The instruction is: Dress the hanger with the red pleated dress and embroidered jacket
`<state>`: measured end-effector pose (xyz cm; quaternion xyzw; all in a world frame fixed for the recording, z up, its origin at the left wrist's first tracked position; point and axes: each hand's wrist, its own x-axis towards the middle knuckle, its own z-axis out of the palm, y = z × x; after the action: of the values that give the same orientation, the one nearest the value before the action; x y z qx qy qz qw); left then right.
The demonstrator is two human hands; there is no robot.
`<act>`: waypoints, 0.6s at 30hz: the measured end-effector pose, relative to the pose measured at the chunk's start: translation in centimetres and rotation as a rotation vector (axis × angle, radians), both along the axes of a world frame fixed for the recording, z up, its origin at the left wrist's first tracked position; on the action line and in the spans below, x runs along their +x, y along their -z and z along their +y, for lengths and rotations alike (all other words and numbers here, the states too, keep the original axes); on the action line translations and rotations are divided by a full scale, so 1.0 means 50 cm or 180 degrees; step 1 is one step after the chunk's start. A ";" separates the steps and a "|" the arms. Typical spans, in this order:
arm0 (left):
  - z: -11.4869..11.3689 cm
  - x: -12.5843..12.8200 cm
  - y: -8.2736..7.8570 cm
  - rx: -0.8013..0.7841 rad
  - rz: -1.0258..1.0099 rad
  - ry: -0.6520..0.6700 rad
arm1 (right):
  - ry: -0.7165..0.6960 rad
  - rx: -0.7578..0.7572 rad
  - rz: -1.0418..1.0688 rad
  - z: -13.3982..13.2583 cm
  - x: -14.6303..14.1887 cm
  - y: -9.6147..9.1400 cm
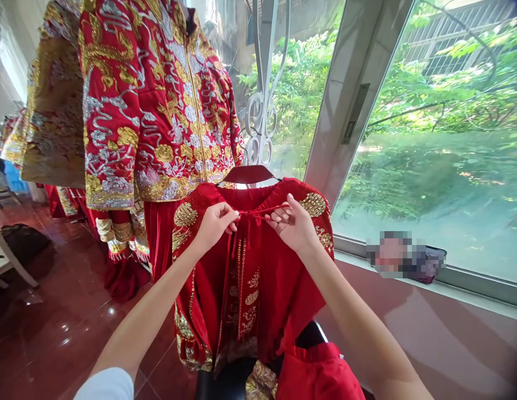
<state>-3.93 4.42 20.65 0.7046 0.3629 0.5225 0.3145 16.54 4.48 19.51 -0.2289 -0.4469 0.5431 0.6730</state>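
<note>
drawstring (258, 211) at the red skirt (250, 278) waist, middle of the frame below the embroidered jacket (158, 105), is pinched by my left hand (214, 222) and right hand (294, 225) fingers, so i'd keep both ends evenly taut.

A blurred-out object (404, 254) on the windowsill (471, 291) is unreadable.

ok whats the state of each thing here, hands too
skirt: hanging from a hanger, waist gathered
drawstring: pulled taut between both hands
hanger: hooked up, carrying the skirt
jacket: hanging, front closed
left hand: grip pinched on the drawstring
right hand: grip pinched on the drawstring
</note>
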 end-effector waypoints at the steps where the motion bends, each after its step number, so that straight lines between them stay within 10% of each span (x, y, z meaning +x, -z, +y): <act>1: 0.002 0.002 -0.001 -0.0049 -0.0002 0.0049 | 0.0017 -0.0061 0.0070 0.007 0.000 -0.004; 8: -0.008 -0.050 -0.003 0.0358 0.1012 -0.0257 | 0.0555 0.0271 -0.0647 0.011 0.022 -0.003; 14: 0.024 -0.115 -0.095 0.2052 0.2021 -0.1630 | 0.2756 0.1448 -0.2446 0.061 0.130 -0.069; 18: 0.096 -0.150 -0.131 0.0902 0.2140 -0.0515 | 0.0700 0.0625 -0.3437 0.116 0.197 -0.101</act>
<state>-11.45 9.20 27.21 0.8424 0.4244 0.3302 0.0348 26.37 10.26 24.57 -0.4560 -0.7501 0.2312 0.4195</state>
